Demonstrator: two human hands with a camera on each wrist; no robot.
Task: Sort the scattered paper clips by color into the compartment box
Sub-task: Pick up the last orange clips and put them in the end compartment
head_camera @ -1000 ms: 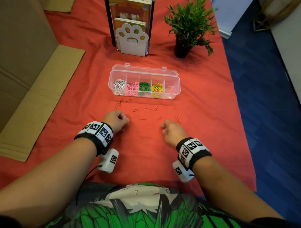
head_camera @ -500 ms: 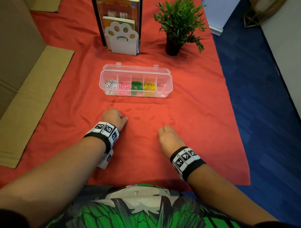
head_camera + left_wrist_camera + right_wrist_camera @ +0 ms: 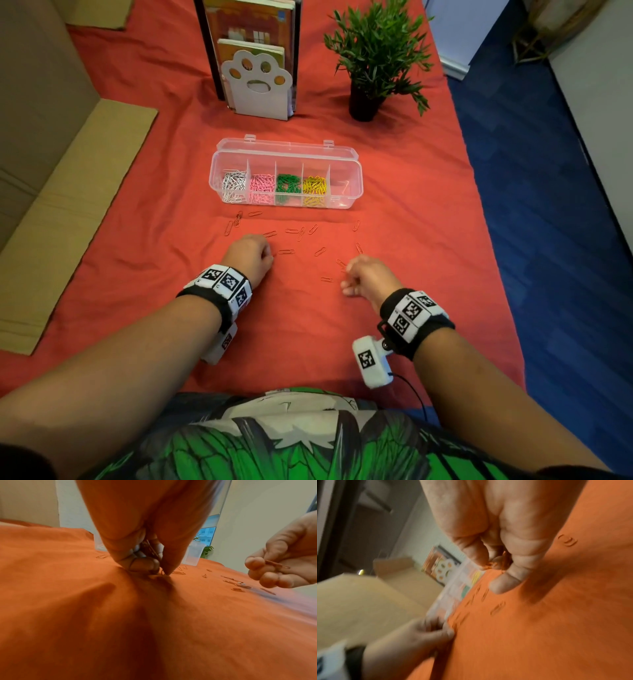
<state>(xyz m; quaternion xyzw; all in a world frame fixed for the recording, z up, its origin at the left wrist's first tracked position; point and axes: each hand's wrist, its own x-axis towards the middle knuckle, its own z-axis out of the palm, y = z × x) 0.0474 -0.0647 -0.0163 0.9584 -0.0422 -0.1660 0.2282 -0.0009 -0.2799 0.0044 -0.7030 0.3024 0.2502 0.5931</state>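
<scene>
On the red cloth, the left hand presses curled fingertips down, pinching thin wire orange clips mostly hidden inside the fist. Loose orange clips, hard to pick out against the cloth, lie at mixed angles between the hands and the clear plastic compartment box, whose long axis runs left-right toward the far edge. The right hand, raised, pinches one orange clip; its wrist view is blurred.
</scene>
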